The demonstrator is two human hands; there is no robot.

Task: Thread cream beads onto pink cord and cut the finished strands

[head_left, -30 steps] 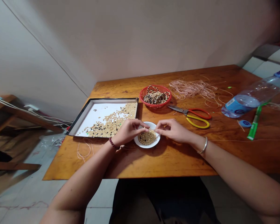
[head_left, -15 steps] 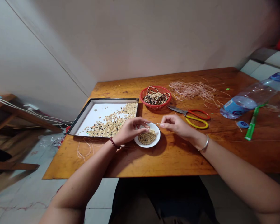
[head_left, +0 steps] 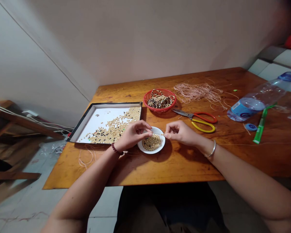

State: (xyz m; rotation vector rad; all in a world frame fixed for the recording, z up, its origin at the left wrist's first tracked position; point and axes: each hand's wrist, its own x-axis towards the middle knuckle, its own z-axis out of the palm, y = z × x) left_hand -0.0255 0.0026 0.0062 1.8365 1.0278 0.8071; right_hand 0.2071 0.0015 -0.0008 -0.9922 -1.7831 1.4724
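Observation:
A small white bowl (head_left: 163, 145) of pale round beads (head_left: 151, 142) sits in front of me on the table. Over its left rim, my left hand (head_left: 135, 133) is closed in a pinch at one end of a thin cord (head_left: 157, 133). My right hand (head_left: 180, 132) pinches the same cord just past the bowl's right rim, with a pale bead or two at its fingertips. The stretch between both hands is taut and low over the beads. Whether a bead sits inside the left pinch is too small to tell.
Left is a black-rimmed tray (head_left: 81, 124) of loose pale and dark beads. Behind the bowl stands a red basket (head_left: 159, 110) of strung beads. To the right are scissors (head_left: 201, 122), a pink cord heap (head_left: 200, 92), a plastic bottle (head_left: 259, 98), a cap (head_left: 251, 127) and a green wrapper (head_left: 260, 129).
My right hand has come slightly lower and closer to the bowl, and the cord now shows as a straight line between my hands. The camera view has shifted a little.

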